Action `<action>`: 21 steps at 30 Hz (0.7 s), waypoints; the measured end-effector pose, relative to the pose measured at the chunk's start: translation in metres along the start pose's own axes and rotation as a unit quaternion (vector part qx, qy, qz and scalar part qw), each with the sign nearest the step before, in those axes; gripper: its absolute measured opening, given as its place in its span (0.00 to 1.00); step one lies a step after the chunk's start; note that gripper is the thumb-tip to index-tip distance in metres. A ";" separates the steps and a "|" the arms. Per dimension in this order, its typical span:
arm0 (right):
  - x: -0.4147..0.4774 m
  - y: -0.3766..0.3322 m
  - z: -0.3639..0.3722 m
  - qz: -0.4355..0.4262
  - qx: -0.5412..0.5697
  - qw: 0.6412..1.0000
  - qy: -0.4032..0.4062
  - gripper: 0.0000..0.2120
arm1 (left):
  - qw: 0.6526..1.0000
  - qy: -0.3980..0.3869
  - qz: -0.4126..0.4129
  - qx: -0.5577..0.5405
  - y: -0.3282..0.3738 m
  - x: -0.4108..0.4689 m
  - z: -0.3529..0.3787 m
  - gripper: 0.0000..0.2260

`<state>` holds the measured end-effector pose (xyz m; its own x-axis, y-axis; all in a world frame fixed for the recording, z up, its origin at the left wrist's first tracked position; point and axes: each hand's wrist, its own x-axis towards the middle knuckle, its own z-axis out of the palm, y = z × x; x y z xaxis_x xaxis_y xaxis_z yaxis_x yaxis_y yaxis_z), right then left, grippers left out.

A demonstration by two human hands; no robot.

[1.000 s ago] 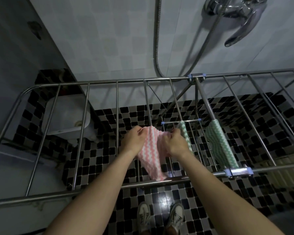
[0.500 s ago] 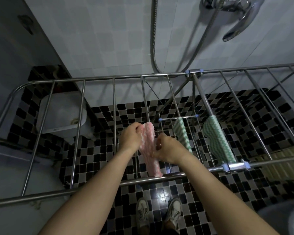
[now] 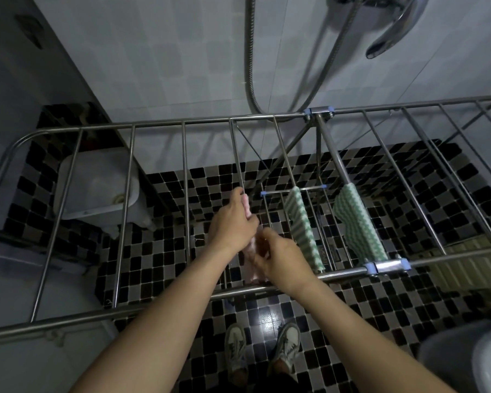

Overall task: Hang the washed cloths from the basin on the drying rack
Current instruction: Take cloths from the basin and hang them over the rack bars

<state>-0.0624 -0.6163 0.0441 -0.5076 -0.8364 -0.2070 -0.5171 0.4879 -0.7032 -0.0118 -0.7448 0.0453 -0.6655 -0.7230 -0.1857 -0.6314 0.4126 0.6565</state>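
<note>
The step in hand seems to be the draping of a pink cloth (image 3: 247, 205) over one rod of the drying rack (image 3: 159, 124), and I judge it is nearly done but not yet smoothed. Far to the left of the grip, under the rack bars, a white basin (image 3: 97, 191) sits low on the tiled floor (image 3: 153, 251); whether more cloths lie in it I cannot tell. The left hand (image 3: 233, 225) reaches forward with the forearm stretched out over the near rail, and its fingers are closed on the upper end of the pink cloth, pinching it at the rod. Just below and to the right of this grip, the right hand (image 3: 278, 256) is touching the lower part of the same cloth, fingers curled narrowly around it, wrist bent a little inward. Most of the cloth is hidden between both hands. To the right of the grip two green cloths (image 3: 304, 231) already hang on neighbouring rods, near but apart. The next move probably calls for pulling the cloth flat along its rod, then releasing it.
</note>
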 end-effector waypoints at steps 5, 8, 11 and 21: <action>-0.007 0.008 0.001 0.032 0.021 0.997 -0.069 0.24 | 0.999 0.021 0.027 0.006 0.004 0.001 0.002 0.29; -0.008 0.009 0.003 0.068 0.012 0.995 -0.075 0.18 | 0.999 0.030 0.045 0.005 0.001 0.002 0.004 0.27; -0.009 0.008 0.006 0.079 -0.002 0.993 -0.085 0.12 | 0.999 0.020 0.038 -0.002 0.001 0.003 0.005 0.27; -0.020 0.009 0.005 0.067 0.006 0.996 -0.055 0.12 | 0.994 -0.058 -0.049 -0.075 -0.015 -0.010 0.010 0.21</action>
<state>-0.0532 -0.5960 0.0385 -0.4930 -0.7863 -0.3724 -0.4408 0.5948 -0.6722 0.0002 -0.7379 0.0297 -0.6502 -0.6831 -0.3325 -0.6352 0.2487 0.7313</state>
